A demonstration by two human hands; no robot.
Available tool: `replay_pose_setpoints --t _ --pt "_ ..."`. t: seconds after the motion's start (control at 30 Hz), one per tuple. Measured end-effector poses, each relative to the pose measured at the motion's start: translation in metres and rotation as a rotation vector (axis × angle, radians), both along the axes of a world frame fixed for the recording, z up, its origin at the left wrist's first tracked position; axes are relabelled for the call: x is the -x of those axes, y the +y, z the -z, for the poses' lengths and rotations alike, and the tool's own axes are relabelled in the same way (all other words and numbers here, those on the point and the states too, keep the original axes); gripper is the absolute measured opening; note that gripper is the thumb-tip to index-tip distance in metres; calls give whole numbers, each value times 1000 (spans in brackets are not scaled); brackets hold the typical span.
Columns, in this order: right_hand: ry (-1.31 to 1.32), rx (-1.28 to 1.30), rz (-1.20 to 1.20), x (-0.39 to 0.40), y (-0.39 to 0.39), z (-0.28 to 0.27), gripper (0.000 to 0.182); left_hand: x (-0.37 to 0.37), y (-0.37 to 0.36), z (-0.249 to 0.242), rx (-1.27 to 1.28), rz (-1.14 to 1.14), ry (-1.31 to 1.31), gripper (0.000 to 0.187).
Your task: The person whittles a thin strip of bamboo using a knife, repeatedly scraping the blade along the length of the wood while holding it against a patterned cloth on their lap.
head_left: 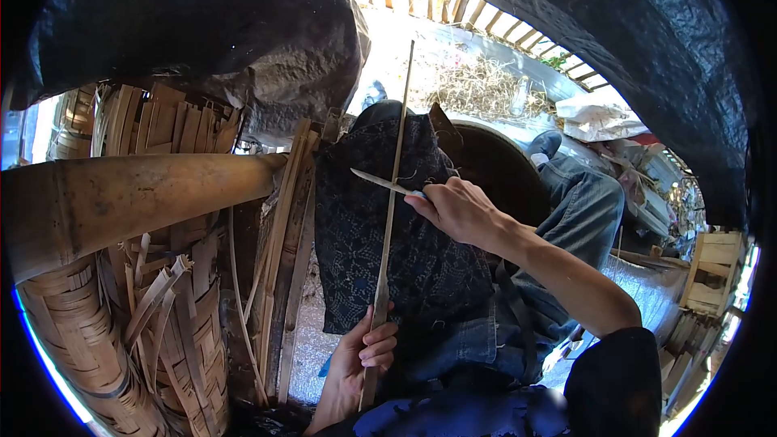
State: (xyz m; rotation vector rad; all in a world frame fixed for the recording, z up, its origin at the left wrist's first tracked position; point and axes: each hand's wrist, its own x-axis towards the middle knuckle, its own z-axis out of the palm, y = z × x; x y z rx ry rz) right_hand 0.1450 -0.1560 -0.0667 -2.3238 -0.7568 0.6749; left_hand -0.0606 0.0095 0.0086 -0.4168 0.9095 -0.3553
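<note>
My right hand (457, 209) is closed round the handle of a knife (379, 181), whose blade points left and crosses a long thin bamboo strip (392, 231). Lower down, my left hand (366, 354) grips the strip near its bottom end, fingers wrapped round it. The strip slants upward, its tip above the knees. Under the strip and knife, a dark patterned cloth (356, 267) covers the lap. A small curl of fibre shows beside the blade.
A thick bamboo pole (162, 194) juts in from the left above woven baskets (77, 340) holding split bamboo. Upright slats (283, 275) stand left of the cloth. Dark sheeting (599, 32) hangs overhead. A wooden crate (714, 271) is at far right.
</note>
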Motion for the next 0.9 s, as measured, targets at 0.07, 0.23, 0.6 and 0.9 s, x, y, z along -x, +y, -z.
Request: replay_pose_setpoints --t 0.07,0.23,0.6,0.9 --pt "-28 0 0 2 1 2 53 0 0 0 -2 -5 -2 34" --pt "-12 33 112 -12 5 10 51 10 0 -6 0 36 3 36" --pt "26 -86 -22 -59 -7 58 46 32 6 -4 42 -31 -12 38" --pt "-75 -35 -47 -84 3 53 49 41 14 4 221 123 105 43"
